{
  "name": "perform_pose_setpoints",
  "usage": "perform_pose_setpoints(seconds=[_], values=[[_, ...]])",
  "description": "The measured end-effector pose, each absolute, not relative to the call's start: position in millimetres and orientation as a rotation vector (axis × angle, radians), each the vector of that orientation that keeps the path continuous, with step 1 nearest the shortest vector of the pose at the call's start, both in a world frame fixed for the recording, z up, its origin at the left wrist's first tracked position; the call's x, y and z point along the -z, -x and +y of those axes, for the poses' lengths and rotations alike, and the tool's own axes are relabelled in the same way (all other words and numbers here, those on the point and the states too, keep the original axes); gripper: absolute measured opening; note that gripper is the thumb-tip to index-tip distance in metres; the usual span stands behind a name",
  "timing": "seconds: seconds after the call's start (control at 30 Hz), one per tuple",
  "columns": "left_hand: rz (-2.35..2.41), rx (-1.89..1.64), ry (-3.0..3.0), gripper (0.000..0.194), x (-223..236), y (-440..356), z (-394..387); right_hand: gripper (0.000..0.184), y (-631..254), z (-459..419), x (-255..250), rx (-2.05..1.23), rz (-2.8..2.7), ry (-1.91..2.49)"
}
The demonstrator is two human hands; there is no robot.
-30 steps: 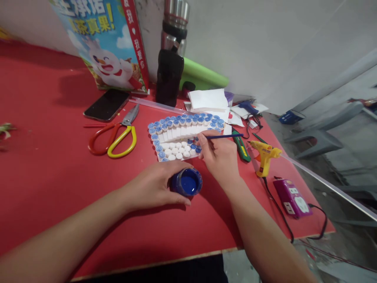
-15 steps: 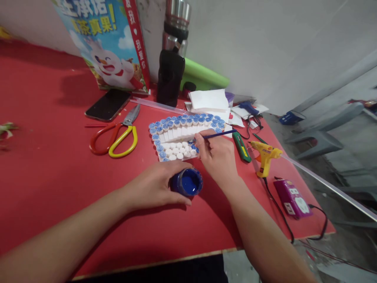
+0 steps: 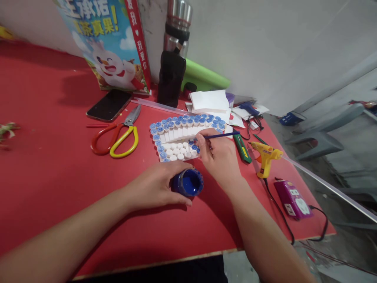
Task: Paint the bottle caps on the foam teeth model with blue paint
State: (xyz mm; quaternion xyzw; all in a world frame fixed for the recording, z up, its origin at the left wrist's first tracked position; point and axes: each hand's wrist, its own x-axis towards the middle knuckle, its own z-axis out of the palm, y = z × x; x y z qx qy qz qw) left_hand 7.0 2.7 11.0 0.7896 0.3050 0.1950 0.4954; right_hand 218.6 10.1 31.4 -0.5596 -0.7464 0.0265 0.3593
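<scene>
My left hand point(image 3: 161, 184) is curled round a small glass jar of dark blue paint point(image 3: 190, 182) on the red table. My right hand point(image 3: 219, 157) pinches a thin blue paintbrush point(image 3: 222, 135), its tip low over a white craft piece point(image 3: 173, 135). Blue-painted round pieces point(image 3: 159, 142) line the outer edge of that craft piece. Inside stand white strips, and in front of them lies a group of white round pieces point(image 3: 176, 151). A few of these beside my right fingers are dark blue. My right hand hides the right part of the craft piece.
Scissors point(image 3: 123, 135) and a phone point(image 3: 109, 105) lie to the left. On the right are a green utility knife point(image 3: 242, 148), a yellow glue gun point(image 3: 266, 157) and a purple power box point(image 3: 293, 198) with cords. A printed bag point(image 3: 113, 51) and steel flask point(image 3: 178, 19) stand behind.
The brush tip and my right hand have shifted very slightly over the round pieces. My left hand stays round the paint jar. The whole view has moved a little.
</scene>
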Motion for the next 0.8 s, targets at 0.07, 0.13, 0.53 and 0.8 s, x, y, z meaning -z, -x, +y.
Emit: perform_pose_setpoints(seconds=[0.07, 0.13, 0.53, 0.8], values=[[0.753, -0.475, -1.909, 0.056, -11, -7, 2, 0.028, -220, 9, -33, -0.098, -1.917, 1.455], [0.757, -0.483, -1.902, 0.061, -11, -7, 2, 0.024, -222, 7, -35, -0.151, -1.901, 1.468], [0.762, -0.458, -1.897, 0.059, -11, -6, 2, 0.015, -226, 1, -33, -0.046, -2.023, 1.396], [0.751, -0.463, -1.922, 0.054, -10, -6, 2, 0.019, -227, 3, -27, -0.033, -2.046, 1.427]])
